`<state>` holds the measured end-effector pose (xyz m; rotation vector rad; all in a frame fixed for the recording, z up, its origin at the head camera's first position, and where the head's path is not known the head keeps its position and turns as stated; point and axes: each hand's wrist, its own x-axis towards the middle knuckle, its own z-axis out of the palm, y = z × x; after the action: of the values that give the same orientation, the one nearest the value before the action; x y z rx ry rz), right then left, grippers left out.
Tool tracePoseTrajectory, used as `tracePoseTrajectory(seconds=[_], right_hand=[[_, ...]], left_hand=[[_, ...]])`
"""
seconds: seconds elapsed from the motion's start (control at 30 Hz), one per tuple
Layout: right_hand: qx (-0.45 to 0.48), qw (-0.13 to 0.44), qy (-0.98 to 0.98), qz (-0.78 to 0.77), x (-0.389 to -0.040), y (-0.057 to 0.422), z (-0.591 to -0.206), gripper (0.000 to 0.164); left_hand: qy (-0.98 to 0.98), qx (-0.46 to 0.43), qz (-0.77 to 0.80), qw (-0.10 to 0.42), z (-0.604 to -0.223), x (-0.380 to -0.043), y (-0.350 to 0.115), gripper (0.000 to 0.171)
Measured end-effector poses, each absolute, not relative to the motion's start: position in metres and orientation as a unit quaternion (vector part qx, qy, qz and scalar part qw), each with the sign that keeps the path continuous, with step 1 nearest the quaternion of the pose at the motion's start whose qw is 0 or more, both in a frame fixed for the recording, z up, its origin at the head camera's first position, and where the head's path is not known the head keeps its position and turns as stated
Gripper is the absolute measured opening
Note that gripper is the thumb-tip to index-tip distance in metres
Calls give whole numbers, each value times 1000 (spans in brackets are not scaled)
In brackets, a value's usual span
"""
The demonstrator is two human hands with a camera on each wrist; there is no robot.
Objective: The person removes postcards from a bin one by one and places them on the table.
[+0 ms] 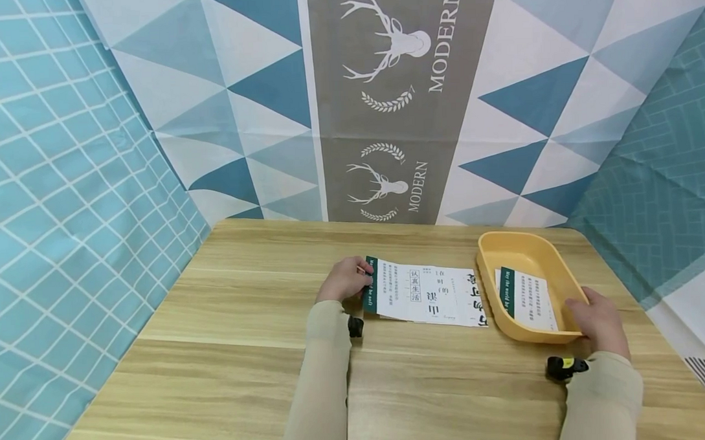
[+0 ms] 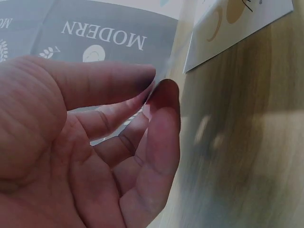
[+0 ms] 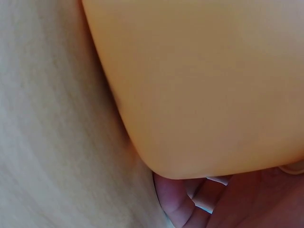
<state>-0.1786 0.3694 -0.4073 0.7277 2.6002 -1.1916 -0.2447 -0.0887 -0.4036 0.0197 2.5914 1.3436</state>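
Two hands: the left hand (image 1: 345,280) is well to the left of the yellow tray (image 1: 523,251); the right hand (image 1: 601,318) is at the tray's near right corner.
Card row: several overlapping printed cards (image 1: 422,292) lie on the wooden surface (image 1: 215,302), left of the tray, the row's long axis running sideways toward it, its right end just beside the tray's wall.
Left grip: narrow, thumb and fingertips drawn close at the row's end farthest from the tray, over the green strip; I cannot tell whether a card edge is pinched. This hand is nearer the row.
Right grip: holding the tray, thumb at the rim, fingers outside and beneath.
Tray's contents: another green-edged card (image 1: 530,301), lying inside.
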Motion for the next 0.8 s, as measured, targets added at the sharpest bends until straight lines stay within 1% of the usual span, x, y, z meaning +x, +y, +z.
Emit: tracePoseTrajectory(seconds=[0.4, 0.67, 0.8], right_hand=[[256, 92, 867, -416, -178, 365, -405, 67], [241, 88, 880, -399, -177, 367, -405, 67], [238, 86, 882, -397, -177, 366, -405, 67]], left_hand=[[881, 4, 462, 106, -405, -246, -86, 27], [886, -32, 451, 103, -405, -247, -83, 44], [893, -34, 439, 96, -408, -248, -84, 42]])
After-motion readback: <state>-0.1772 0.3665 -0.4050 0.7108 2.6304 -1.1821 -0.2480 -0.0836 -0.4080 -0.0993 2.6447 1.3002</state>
